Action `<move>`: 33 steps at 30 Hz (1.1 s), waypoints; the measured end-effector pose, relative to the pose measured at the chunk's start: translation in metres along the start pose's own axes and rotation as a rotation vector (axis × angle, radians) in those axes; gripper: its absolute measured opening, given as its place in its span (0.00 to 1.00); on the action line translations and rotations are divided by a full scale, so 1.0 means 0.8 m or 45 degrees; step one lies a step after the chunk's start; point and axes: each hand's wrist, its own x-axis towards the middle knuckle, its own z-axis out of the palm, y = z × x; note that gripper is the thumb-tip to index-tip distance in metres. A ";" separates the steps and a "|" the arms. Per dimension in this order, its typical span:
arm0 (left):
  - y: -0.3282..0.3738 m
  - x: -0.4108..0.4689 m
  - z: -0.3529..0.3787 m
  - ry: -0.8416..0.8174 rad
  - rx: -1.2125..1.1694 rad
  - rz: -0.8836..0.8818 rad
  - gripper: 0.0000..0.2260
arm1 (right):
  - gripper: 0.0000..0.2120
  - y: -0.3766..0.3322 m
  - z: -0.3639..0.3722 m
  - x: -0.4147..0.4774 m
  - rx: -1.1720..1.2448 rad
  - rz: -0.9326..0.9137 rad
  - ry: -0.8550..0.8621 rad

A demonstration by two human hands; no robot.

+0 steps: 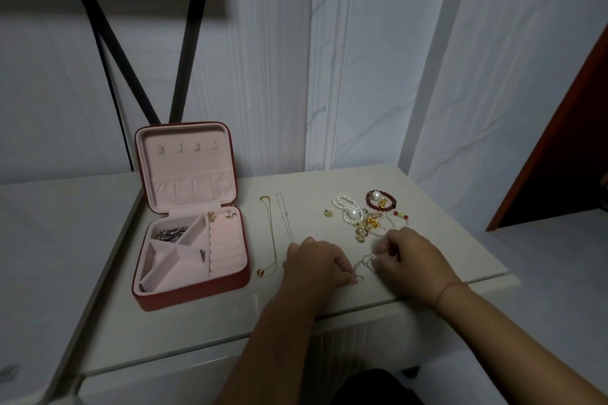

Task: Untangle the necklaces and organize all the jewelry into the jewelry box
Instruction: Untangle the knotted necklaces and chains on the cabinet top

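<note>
Beside left hand (316, 263), half-hidden tangled silver chain (362, 265).

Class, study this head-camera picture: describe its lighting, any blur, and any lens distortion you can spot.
Head view: dim, even light with a cool cast, no harsh glare on the white table; head view: the wide lens slants the white wall panels towards the frame's edges; head view: the thin silver chain pinched between the left hand and right hand looks soft, its links barely resolved.
</note>
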 end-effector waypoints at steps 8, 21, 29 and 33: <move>0.001 0.003 0.004 0.043 -0.010 0.037 0.08 | 0.11 -0.007 0.007 -0.007 0.192 -0.088 0.080; 0.010 -0.005 0.015 0.249 -0.079 0.128 0.06 | 0.16 -0.018 0.020 -0.010 0.314 -0.117 0.072; 0.021 -0.006 -0.008 0.395 -0.664 0.061 0.08 | 0.14 -0.027 0.014 -0.010 0.699 -0.312 -0.102; 0.021 -0.010 -0.030 0.375 -1.004 -0.033 0.08 | 0.09 -0.032 0.009 -0.002 0.922 -0.256 -0.047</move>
